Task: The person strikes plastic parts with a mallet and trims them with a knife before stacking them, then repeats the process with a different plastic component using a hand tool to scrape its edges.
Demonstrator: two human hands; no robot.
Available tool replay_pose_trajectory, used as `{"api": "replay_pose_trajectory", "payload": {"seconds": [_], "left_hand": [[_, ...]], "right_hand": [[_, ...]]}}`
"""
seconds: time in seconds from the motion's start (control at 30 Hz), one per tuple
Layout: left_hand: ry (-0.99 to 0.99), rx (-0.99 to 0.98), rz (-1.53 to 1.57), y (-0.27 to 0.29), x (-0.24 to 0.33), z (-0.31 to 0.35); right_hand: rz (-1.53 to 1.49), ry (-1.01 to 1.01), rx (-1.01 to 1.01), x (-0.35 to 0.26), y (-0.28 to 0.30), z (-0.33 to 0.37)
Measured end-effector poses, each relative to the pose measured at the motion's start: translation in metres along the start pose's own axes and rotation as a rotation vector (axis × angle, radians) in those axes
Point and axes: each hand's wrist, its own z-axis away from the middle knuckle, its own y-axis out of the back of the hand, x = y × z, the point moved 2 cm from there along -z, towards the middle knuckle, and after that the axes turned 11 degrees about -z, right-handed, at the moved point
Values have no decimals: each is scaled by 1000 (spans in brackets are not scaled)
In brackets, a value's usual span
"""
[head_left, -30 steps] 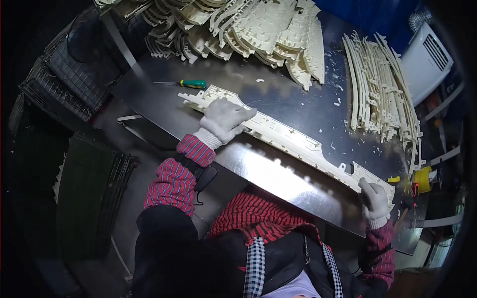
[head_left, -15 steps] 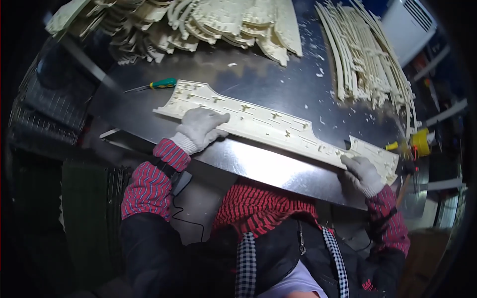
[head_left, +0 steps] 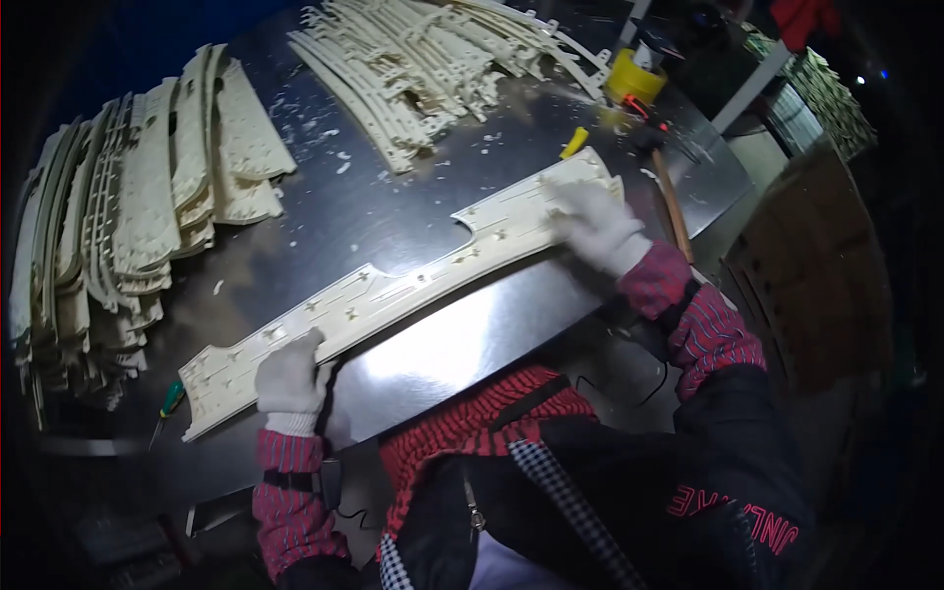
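A long cream plastic panel (head_left: 413,280) with ribs and clips lies diagonally across the shiny metal table (head_left: 462,339). My left hand (head_left: 288,374), in a white glove, grips the panel's near edge close to its left end. My right hand (head_left: 600,224), also gloved, presses down on the panel's wide right end. The panel rests flat on the table between both hands.
A stack of similar cream panels (head_left: 147,216) fills the table's left side, and a pile of narrow curved strips (head_left: 433,59) lies at the back. A green-handled screwdriver (head_left: 169,403) sits by the left end. A yellow tape roll (head_left: 631,79) and a wooden-handled tool (head_left: 671,202) are at right.
The view has swung left, so the panel now runs up to the right. Both hands stay on the panel's ends; my left hand has shifted closer to its left end.
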Motion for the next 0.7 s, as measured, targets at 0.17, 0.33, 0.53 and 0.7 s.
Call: {"api": "replay_pose_trajectory", "payload": {"seconds": [0.17,0.33,0.53,0.7], "left_hand": [[5,-23,-27,7,-1,-2],[-44,65,-57,-1,-4,-6],[8,5,-13,-6,-11,-3],[-2,-99,-5,-4,-6,-17]], "right_hand": [[565,-785,443,139,81,102],[-17,-1007,122,158,106,105],[-549,-501,562,33,93,83],[109,-148,-54,-9,20,139]]}}
